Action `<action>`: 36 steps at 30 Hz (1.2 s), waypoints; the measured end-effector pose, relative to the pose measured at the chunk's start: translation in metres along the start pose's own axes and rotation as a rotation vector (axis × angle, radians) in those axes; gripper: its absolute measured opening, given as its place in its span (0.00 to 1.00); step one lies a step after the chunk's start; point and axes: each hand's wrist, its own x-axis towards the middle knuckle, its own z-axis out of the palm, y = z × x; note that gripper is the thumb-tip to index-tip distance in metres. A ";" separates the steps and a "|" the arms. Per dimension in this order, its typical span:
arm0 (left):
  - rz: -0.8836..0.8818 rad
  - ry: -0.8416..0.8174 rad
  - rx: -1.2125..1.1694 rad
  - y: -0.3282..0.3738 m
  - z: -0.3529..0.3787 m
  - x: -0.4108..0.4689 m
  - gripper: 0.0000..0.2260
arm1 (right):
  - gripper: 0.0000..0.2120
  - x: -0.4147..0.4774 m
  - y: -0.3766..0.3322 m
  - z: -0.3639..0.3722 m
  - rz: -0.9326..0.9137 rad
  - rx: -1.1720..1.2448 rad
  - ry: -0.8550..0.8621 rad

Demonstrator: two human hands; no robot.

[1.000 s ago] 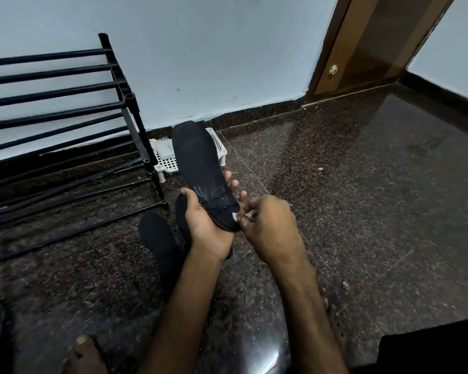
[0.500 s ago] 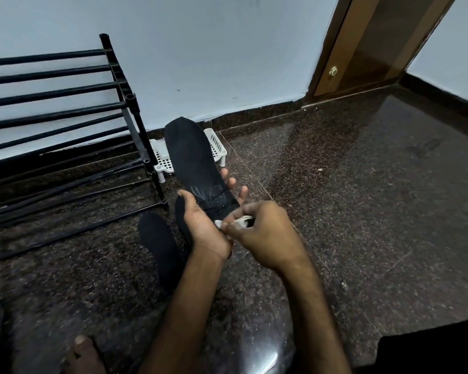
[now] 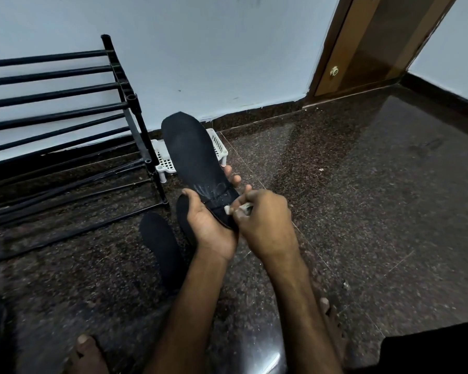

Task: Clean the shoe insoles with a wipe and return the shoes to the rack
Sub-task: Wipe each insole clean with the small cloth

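Note:
My left hand (image 3: 210, 225) grips the heel end of a long black insole (image 3: 192, 155), which points up and away toward the wall, with wet streaks near the heel. My right hand (image 3: 265, 225) pinches a small white wipe (image 3: 237, 209) against the insole's heel edge. A second black insole (image 3: 160, 247) lies flat on the floor under my left forearm. Another dark piece (image 3: 184, 217) lies just behind my left hand, mostly hidden. The black metal shoe rack (image 3: 65, 114) stands at the left with bare bars.
A small white plastic basket (image 3: 216, 147) sits against the wall behind the held insole. A wooden door (image 3: 376, 44) is at the upper right. My bare foot (image 3: 88, 354) rests at the bottom left on the dark granite floor (image 3: 362, 198).
My right hand with the wipe slid down to the heel tip and back up along the insole's heel edge. The insole tilted slightly; my left hand kept its grip.

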 end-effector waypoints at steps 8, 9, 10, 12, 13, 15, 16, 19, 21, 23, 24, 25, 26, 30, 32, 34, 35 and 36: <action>0.011 0.060 -0.012 0.002 -0.005 0.003 0.36 | 0.02 -0.004 -0.002 0.004 -0.038 0.029 -0.105; 0.010 0.055 -0.004 0.003 -0.005 0.003 0.35 | 0.03 -0.001 -0.003 0.006 -0.043 0.000 -0.062; 0.010 0.045 -0.009 0.004 -0.004 0.003 0.34 | 0.03 0.002 -0.002 0.008 -0.035 -0.038 -0.005; 0.014 0.011 -0.033 0.007 -0.004 0.004 0.33 | 0.04 0.002 0.005 0.006 0.004 -0.076 0.066; 0.017 0.007 -0.040 0.008 -0.005 0.005 0.32 | 0.04 0.001 0.008 0.003 0.025 -0.063 0.051; 0.013 0.032 -0.036 0.006 -0.005 0.005 0.34 | 0.03 -0.003 0.008 0.000 0.026 0.005 -0.043; 0.001 0.050 -0.026 0.004 -0.004 0.004 0.35 | 0.02 -0.004 0.006 0.001 0.006 0.036 -0.084; -0.006 0.055 0.012 0.002 -0.001 0.002 0.35 | 0.01 0.001 0.001 0.008 -0.046 0.005 -0.002; 0.018 0.028 0.017 0.003 0.000 0.003 0.32 | 0.03 0.006 0.006 0.009 -0.024 -0.051 0.133; 0.026 0.023 0.020 0.004 -0.001 0.004 0.31 | 0.04 0.006 0.014 0.007 0.015 -0.063 0.147; 0.026 0.032 0.022 0.004 -0.002 0.005 0.31 | 0.04 0.004 0.015 0.005 0.025 -0.054 0.085; 0.026 0.047 0.022 0.003 -0.003 0.005 0.32 | 0.04 0.002 0.014 0.004 0.023 -0.032 0.007; 0.023 0.066 0.020 0.001 -0.004 0.005 0.32 | 0.03 0.000 0.011 0.004 0.010 0.008 -0.059; 0.018 0.075 0.038 -0.001 -0.002 0.002 0.31 | 0.01 0.006 0.003 0.011 -0.031 0.013 0.042; 0.029 0.066 0.055 -0.001 -0.001 0.001 0.30 | 0.03 0.008 0.008 0.012 -0.003 -0.021 0.169; 0.026 0.061 0.049 -0.001 -0.001 0.002 0.30 | 0.04 0.007 0.014 0.009 0.039 -0.063 0.173; 0.024 0.069 0.047 -0.002 0.000 0.002 0.30 | 0.04 0.006 0.017 0.007 0.052 -0.061 0.110; 0.025 0.083 0.049 -0.003 -0.002 0.002 0.31 | 0.04 0.005 0.017 0.006 0.049 -0.024 0.031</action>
